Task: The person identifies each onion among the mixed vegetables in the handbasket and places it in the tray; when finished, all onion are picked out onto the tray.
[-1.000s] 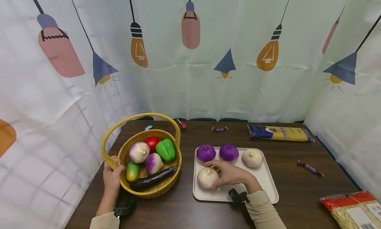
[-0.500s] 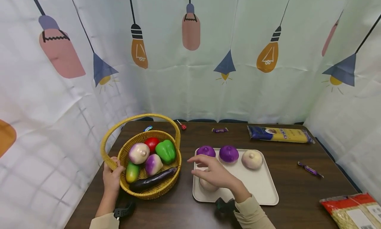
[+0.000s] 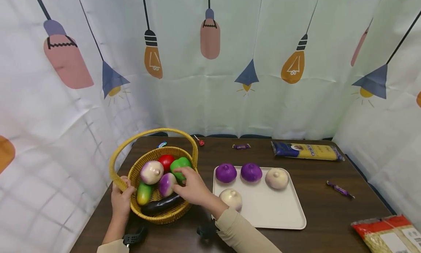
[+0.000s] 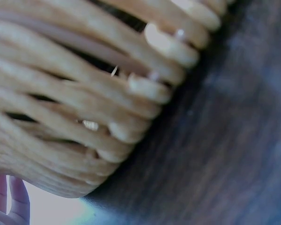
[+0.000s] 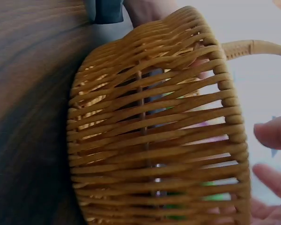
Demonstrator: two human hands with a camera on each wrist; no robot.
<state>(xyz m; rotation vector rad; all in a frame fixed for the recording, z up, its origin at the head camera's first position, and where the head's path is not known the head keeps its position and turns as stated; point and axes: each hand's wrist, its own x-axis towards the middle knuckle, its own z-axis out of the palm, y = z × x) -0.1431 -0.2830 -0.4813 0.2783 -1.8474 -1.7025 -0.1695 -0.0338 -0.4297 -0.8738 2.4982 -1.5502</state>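
Note:
My left hand (image 3: 121, 201) grips the yellow wicker basket (image 3: 164, 219) at its left rim, near the foot of the handle (image 3: 152, 131). My right hand (image 3: 194, 189) is over the basket's right side, thumb and fingers spread, nearest a purple-and-white turnip (image 3: 166, 184) and a green bell pepper (image 3: 179, 164); whether it touches either is unclear. Also in the basket lie a larger whitish turnip (image 3: 152, 172), a red tomato (image 3: 166, 160), a green-and-yellow oblong vegetable (image 3: 144, 193) and an eggplant (image 3: 161, 205). In the right wrist view, my right fingers (image 5: 271, 180) appear beyond the woven rim.
Right of the basket, a white tray (image 3: 269, 212) bears two purple turnips and two whitish ones (image 3: 277, 178). A pasta packet (image 3: 307, 151) lies behind it. Wrapped candies (image 3: 340, 189) and a lollipop (image 3: 201, 142) are scattered around. A red-topped bag (image 3: 388, 233) sits front right.
My right hand has let go of the whitish turnip at the tray's front left and moved left to above the basket. My left hand keeps its hold on the basket.

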